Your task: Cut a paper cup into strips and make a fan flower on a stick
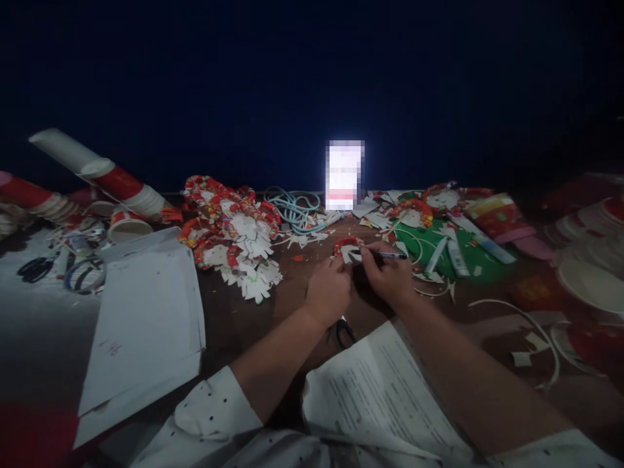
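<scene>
A small red ring [347, 241] with a white paper cut-out in it lies at the middle of the table, past my fingertips. My left hand [329, 289] has its fingers curled against the near left edge of the ring piece, steadying it. In my right hand [390, 274] a dark pen [394, 255] is pinched, its tip pointing left at the white cut-out. Whether the tip touches the paper, I cannot tell. Below my hands a black scissors handle [345, 333] shows in part. A printed sheet [363, 383] lies between my forearms.
Left of my hands sits a pile of red rings with white cut-outs [251, 237]. White sheets [146, 305] and stacked paper cups [119, 179] are farther left. A lit screen [344, 172] stands behind; blue cord [297, 211] and a green sheet [426, 240] with tubes flank it.
</scene>
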A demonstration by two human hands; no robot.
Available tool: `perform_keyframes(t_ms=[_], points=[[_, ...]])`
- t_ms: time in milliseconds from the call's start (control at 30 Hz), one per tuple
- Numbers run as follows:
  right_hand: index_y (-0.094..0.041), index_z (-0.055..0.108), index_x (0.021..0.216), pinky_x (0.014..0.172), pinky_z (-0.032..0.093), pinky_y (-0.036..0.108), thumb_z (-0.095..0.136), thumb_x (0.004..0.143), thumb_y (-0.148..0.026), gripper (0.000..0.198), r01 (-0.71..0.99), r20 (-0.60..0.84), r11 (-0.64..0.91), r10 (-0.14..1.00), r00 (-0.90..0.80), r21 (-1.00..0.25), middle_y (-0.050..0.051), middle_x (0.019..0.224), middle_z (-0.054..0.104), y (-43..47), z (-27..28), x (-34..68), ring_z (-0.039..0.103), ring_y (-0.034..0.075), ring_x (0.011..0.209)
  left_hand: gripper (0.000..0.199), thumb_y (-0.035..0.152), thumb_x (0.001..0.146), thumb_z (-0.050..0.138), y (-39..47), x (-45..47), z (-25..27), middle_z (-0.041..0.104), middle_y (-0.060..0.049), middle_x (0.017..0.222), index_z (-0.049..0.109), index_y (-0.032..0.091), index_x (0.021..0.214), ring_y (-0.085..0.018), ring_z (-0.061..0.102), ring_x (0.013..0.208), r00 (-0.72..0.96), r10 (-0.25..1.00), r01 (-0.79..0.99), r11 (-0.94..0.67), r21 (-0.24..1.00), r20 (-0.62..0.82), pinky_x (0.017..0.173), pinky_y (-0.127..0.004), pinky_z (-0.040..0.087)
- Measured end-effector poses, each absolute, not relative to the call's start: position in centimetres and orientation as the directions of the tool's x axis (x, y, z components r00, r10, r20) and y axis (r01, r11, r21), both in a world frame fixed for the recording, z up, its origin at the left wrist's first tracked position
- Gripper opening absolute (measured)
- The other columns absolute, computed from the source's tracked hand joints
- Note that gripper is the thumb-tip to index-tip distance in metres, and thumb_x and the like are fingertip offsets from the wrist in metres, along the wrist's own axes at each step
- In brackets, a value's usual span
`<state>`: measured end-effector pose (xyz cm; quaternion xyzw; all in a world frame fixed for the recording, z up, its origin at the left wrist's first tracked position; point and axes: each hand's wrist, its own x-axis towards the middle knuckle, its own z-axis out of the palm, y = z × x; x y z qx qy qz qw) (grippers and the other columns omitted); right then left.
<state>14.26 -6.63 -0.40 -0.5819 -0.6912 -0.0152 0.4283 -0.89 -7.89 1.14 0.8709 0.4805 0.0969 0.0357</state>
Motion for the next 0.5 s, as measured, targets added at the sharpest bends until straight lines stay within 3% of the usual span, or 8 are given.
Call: perform_keyframes(t_ms=[500], points=[[-0.021, 0.064, 0.082, 0.068, 0.051, 0.028, 0.05, 0.09, -0.032, 0.02, 0.802, 0.585, 0.344, 0.811, 0.009, -0.489, 0.003, 0.078, 0.072, -6.56, -0.27, 14.02, 0.068, 0.018, 0.074, 0.026, 0.023, 0.093, 0.039, -7.91, -0.95, 1.25, 0.061, -0.01, 0.101, 0.062, 0.017, 0.105, -0.023, 0.053, 0.095, 0.517, 0.849, 0.831, -0.529, 0.171, 0.11, 0.079, -0.037, 0.043]])
